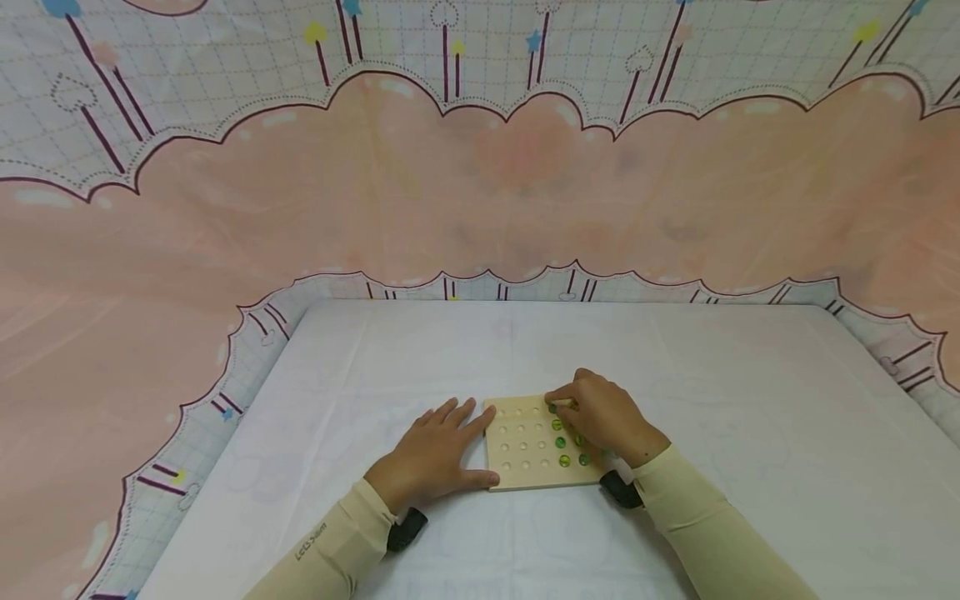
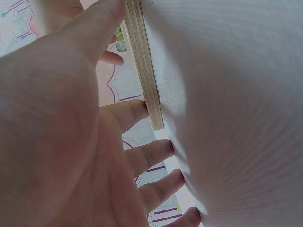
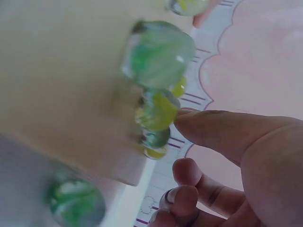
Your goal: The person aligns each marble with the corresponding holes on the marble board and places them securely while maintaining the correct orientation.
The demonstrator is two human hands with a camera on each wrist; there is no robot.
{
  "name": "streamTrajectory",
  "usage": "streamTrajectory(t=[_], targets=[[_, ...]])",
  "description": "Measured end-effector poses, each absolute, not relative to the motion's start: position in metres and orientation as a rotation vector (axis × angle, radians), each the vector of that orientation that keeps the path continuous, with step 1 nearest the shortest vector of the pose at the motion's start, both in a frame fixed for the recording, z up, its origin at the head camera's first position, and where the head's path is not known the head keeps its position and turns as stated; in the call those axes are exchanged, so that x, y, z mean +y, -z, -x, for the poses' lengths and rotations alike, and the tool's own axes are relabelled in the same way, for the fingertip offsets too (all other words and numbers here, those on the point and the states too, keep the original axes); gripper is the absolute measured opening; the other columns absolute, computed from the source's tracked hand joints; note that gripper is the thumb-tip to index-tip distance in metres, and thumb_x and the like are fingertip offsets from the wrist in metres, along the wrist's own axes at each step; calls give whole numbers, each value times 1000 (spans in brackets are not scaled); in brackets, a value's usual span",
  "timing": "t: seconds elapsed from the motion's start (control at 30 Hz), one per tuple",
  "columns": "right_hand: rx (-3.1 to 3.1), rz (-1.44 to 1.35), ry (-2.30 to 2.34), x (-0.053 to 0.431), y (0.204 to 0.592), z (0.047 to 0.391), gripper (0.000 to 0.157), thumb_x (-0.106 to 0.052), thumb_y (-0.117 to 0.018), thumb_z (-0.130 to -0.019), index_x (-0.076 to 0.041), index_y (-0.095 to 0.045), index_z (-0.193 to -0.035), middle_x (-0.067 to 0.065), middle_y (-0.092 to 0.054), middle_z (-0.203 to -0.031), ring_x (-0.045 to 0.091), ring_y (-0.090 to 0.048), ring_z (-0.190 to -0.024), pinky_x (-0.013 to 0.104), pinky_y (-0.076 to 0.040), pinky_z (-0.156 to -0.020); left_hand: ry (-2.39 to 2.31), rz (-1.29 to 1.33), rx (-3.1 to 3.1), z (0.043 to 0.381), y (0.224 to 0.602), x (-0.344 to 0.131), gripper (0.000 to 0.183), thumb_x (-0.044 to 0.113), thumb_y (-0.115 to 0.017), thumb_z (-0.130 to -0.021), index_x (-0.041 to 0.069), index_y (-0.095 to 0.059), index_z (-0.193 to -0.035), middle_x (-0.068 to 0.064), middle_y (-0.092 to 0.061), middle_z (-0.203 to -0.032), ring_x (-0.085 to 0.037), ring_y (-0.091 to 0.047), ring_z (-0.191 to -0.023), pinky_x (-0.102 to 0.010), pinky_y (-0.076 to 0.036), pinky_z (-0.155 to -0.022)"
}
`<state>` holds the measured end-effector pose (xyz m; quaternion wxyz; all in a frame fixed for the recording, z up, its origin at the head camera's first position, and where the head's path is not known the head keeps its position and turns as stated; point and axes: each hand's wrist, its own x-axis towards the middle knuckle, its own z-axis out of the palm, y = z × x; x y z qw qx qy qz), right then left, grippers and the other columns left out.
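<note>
A pale wooden board (image 1: pixel 517 477) with rows of round hollows lies flat on the white cloth. Green and yellow glass marbles (image 1: pixel 560 442) sit in hollows on its right side. My left hand (image 1: pixel 431 457) steadies the board's left edge, fingers spread, with thumb and index finger touching it. Over the far right part, my right hand (image 1: pixel 603 417) has thumb and index finger at a dark green marble (image 1: pixel 552 408) in the far row. In the right wrist view, the other fingers curl around what looks like a clear marble (image 3: pixel 165 199), partly hidden.
A loose green marble (image 3: pixel 77 203) shows past the board's edge in the right wrist view. White cloth (image 1: pixel 420 350) covers the table around the board. A patterned peach curtain (image 1: pixel 480 192) hangs behind it.
</note>
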<state>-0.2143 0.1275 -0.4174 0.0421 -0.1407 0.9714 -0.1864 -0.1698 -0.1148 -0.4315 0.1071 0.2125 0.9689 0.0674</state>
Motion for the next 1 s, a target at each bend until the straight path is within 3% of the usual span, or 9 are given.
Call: streamTrajectory(t=[0.43,1.0], targets=[[3030,420,622,137,395,202,26,-22,-68,-84,-22,-69,-110,0,-53,-83,13,-47,-67,23,-40,-55,-199,-633,2843,169,430,-111,90,75,-50,-73,33,-20,-147,-4,-23,-153,-30,-19,-141,-53,-22,-111],[3190,501,491,175,386,175,28,-20,-70,-81,-23,-70,-108,0,-57,-86,8,-44,-59,20,-37,-48,-208,-630,2850,170,429,-114,90,74,-52,-73,31,-21,-147,-5,-23,-153,-31,-18,-141,-54,-22,-110]])
